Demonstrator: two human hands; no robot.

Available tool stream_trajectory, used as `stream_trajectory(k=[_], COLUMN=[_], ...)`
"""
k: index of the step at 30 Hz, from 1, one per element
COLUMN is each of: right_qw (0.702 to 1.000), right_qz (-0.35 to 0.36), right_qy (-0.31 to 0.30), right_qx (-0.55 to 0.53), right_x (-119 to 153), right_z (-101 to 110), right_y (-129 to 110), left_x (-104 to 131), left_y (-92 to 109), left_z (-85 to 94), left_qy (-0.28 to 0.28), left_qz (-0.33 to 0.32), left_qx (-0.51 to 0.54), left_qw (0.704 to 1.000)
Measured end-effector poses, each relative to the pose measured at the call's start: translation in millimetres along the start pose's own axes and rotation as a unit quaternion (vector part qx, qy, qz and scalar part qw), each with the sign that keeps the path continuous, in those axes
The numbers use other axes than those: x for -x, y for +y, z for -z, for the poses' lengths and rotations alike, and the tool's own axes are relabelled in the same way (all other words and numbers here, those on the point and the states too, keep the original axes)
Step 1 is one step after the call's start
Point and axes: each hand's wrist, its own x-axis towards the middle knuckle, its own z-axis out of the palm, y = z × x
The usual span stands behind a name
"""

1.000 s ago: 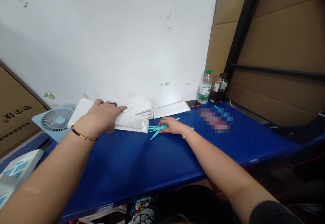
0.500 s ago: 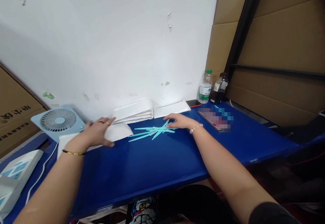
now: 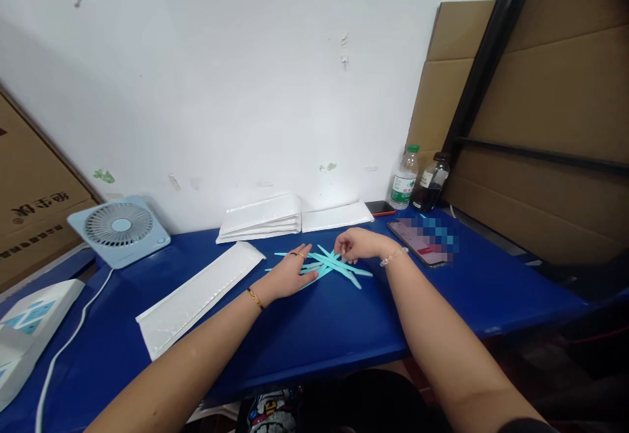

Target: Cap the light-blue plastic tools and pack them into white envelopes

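Note:
Several turquoise sticks (image 3: 339, 264) lie crossed in a loose pile on the blue table (image 3: 314, 328). Over the left part of the pile rests my left hand (image 3: 289, 272), its fingers apart and nothing gripped. My right hand (image 3: 358, 246) is at the pile's upper right side with its fingers curled and pressed together; whatever they hold is too small or hidden to name. A white padded envelope (image 3: 201, 295) lies slantwise to the left of my left hand. Behind the pile, against the wall, are a stack of white envelopes (image 3: 260, 218) and another white envelope (image 3: 338, 215).
A light blue fan (image 3: 120, 226) stands at the left, with a white power strip (image 3: 37, 328) and cable nearer me. At the right are a phone (image 3: 417, 242), a second phone (image 3: 379, 208), a green-capped bottle (image 3: 403, 181) and a dark bottle (image 3: 430, 185).
My left hand has moved right, from the slanted white envelope to the sticks. My right hand's fingers have curled in, and the sticks lie differently. The camera view has shifted slightly.

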Motion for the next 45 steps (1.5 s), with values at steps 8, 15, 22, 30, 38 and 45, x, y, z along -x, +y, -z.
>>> stream_trajectory(k=[8, 15, 22, 30, 38, 45], right_qw=[0.985, 0.988, 0.969, 0.966, 0.978, 0.984], right_qz=[0.01, -0.072, -0.099, -0.078, 0.09, -0.015], right_qy=[0.146, -0.014, -0.059, -0.05, 0.063, 0.015], right_qx=[0.088, 0.135, 0.219, 0.24, 0.179, 0.176], right_x=[-4.7, 18.6, 24.1, 21.4, 16.3, 12.0], right_z=[-0.8, 3.6, -7.3, -5.3, -11.7, -3.8], right_y=[-4.6, -28.1, -50.8, -42.6, -45.0, -25.1], left_x=[-15.2, -0.6, 11.9, 5.3, 2.5, 12.2], left_y=[-19.4, -23.2, -11.7, -24.6, -21.4, -1.9], left_z=[16.1, 16.1, 22.1, 19.5, 9.2, 8.4], left_qy=[0.047, -0.027, -0.044, 0.045, 0.054, -0.027], left_qz=[0.042, -0.024, -0.033, 0.047, -0.011, -0.03], left_qx=[-0.033, 0.083, 0.045, -0.011, 0.063, 0.048], left_qw=[0.997, 0.996, 0.997, 0.998, 0.996, 0.998])
